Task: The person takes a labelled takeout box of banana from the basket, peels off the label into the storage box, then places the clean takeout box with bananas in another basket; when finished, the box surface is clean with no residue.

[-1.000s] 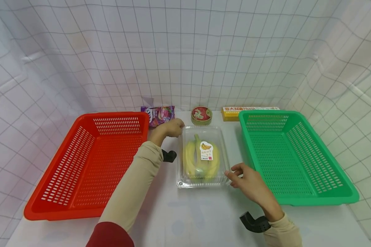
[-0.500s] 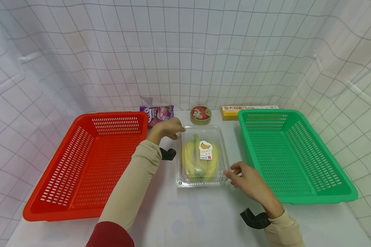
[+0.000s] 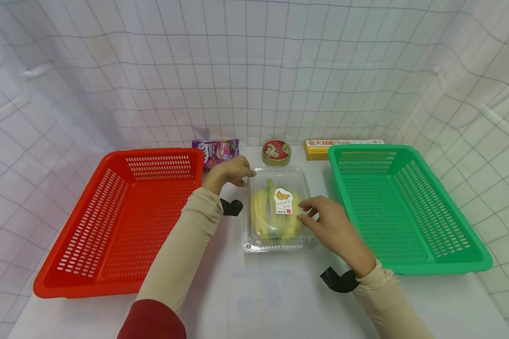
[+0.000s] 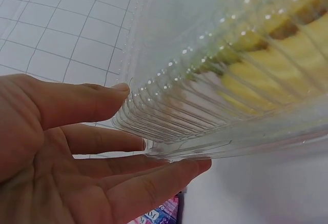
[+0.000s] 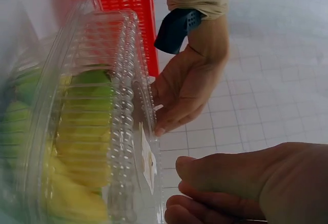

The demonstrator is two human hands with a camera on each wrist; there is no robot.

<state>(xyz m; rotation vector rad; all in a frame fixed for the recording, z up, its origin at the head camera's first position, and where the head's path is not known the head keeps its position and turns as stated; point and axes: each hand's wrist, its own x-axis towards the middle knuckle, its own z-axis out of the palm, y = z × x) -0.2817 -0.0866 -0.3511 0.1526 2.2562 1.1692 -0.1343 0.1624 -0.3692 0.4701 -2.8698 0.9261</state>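
The clear box (image 3: 286,176) is sitting in the middle, between the red basket (image 3: 148,226) on the left and the green basket (image 3: 386,216) on the right. Yellow bananas (image 3: 260,216) are showing inside it. The left hand (image 3: 232,170) is pinching the box's far left corner. The right hand (image 3: 328,223) is hovering near the right side, its thumb and fingers staying apart. A purple bag (image 3: 221,150), a round tin (image 3: 276,151) and a pasta box (image 3: 318,153) are lying farther away.

Left hand (image 3: 233,170) bends inward at the wrist (image 3: 214,183), thumb (image 4: 84,103) opposed to the fingers (image 4: 154,184); right hand (image 3: 331,226) angles inward, thumb and index fingertip apart, fingers loosely curved
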